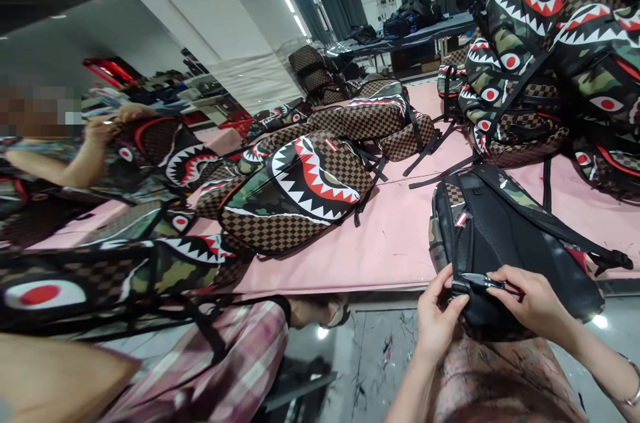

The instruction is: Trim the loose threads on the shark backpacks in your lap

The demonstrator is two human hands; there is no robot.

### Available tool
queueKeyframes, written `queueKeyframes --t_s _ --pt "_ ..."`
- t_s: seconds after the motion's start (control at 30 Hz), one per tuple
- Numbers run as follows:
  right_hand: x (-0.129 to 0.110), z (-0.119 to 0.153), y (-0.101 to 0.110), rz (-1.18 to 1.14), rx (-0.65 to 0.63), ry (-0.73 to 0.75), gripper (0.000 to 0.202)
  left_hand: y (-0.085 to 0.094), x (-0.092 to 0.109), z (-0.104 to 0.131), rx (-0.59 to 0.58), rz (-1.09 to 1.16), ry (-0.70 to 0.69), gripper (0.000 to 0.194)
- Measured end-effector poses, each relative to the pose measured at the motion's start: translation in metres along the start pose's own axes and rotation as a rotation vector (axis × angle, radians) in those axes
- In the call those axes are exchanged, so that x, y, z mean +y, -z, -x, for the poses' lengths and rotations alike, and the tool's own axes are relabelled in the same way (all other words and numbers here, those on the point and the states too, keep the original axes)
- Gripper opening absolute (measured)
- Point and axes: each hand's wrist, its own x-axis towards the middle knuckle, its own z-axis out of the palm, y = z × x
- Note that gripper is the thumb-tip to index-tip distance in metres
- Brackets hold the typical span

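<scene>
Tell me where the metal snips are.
In the head view, lower right: the snips are in the right hand, beside the black strap the left hand pinches.

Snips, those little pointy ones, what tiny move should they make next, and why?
Probably just nudge the tip of the snips slightly toward the strap's edge, keeping it clear of fingers. The left hand pinches the black strap, and the right hand already points the snips there. Any thread is too small to see.
</scene>
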Motion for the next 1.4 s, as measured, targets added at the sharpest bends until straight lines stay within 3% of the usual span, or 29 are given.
queueKeyframes --t_s 0.27,0.4,0.5,0.67,0.97,1.23,1.3,1.4 --pt "0.0 0.001 0.004 -0.102 0.019 -0.136 0.017 0.001 0.003 -0.003 0.0 -0.006 -0.006 0.053" --pt "0.002 -0.003 0.006 -0.053 -0.056 -0.045 0.015 0.002 -0.001 -0.003 -0.005 -0.03 -0.001 0.053" --pt "0.005 -0.003 0.005 -0.036 -0.028 0.032 0.014 0.001 -0.002 -0.002 -0.008 -0.031 0.002 0.053" --pt "0.006 -0.005 0.002 -0.084 -0.026 0.005 0.014 0.002 -0.001 -0.002 -0.004 -0.015 0.019 0.055" --pt "0.009 -0.02 0.001 -0.199 -0.159 -0.003 0.017 0.003 0.003 -0.003 -0.033 0.019 0.033 0.056" --pt "0.005 -0.019 0.001 -0.113 -0.099 0.08 0.013 0.002 -0.007 -0.002 -0.039 0.044 0.049 0.056" --pt "0.006 -0.019 -0.001 -0.185 -0.074 0.029 0.014 0.002 -0.006 -0.004 -0.02 0.075 0.052 0.056" --pt "0.007 -0.024 -0.009 -0.493 0.04 -0.202 0.021 0.0 -0.002 -0.006 0.026 0.179 0.039 0.057"
